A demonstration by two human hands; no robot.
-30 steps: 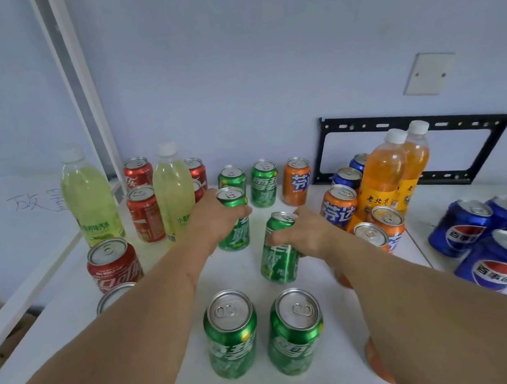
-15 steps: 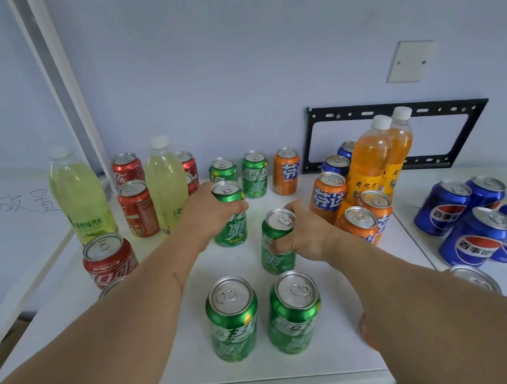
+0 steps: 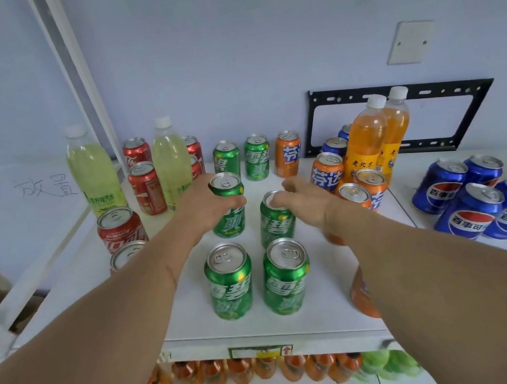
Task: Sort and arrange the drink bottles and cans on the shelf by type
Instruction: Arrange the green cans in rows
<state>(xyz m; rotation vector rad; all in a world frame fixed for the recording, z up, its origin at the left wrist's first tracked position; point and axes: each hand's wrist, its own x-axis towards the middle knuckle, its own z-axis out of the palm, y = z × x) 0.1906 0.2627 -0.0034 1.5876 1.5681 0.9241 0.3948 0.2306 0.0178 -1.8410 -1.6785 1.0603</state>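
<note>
Two green cans (image 3: 229, 279) (image 3: 285, 275) stand side by side near the front of the white shelf (image 3: 265, 331). Just behind them stand two more. My left hand (image 3: 203, 207) grips the left one, a green can (image 3: 230, 224), around its upper part. My right hand (image 3: 307, 203) has loosened, and its fingertips touch the top rim of the right green can (image 3: 276, 226). Another pair of green cans (image 3: 226, 159) (image 3: 257, 157) stands at the back beside an orange can (image 3: 287, 154).
Red cans (image 3: 120, 226) (image 3: 145, 187) and two yellow-green bottles (image 3: 93, 175) (image 3: 171, 164) fill the left. Orange cans (image 3: 327, 171), two orange bottles (image 3: 365, 140) and blue cans (image 3: 440, 185) crowd the right. A black bracket (image 3: 478, 88) leans on the wall. Bottles (image 3: 238, 369) sit on the shelf below.
Both hands brought their green cans nearer, down upright behind the front pair. My right hand has relaxed its grip, now only touching the can's top. The view tilted down slightly.
</note>
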